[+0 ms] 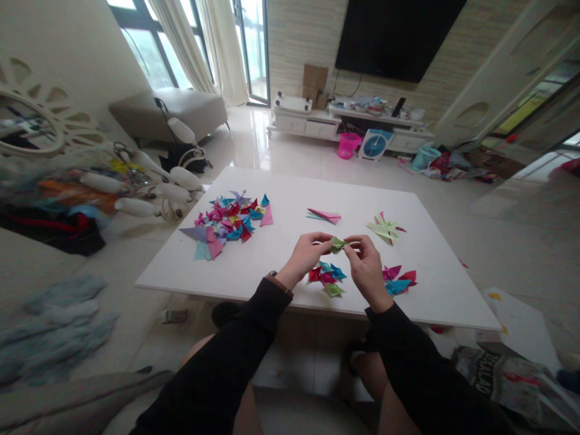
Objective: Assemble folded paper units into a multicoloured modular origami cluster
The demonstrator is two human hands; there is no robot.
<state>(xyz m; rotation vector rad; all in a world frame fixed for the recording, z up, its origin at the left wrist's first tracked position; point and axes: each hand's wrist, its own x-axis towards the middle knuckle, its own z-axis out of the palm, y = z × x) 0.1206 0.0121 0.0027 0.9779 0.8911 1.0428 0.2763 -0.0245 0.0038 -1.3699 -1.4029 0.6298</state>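
Head view: left fingers (322,239) and right fingers (356,242) pinch green paper (338,245), long axis sideways.

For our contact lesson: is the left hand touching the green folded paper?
Touching. The head view shows the left hand pinching the green folded paper at one end.

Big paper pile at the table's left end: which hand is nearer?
Left. The left hand is to the right of the big paper pile, with white tabletop between; the right hand is farther right, beyond the green paper that both hold.
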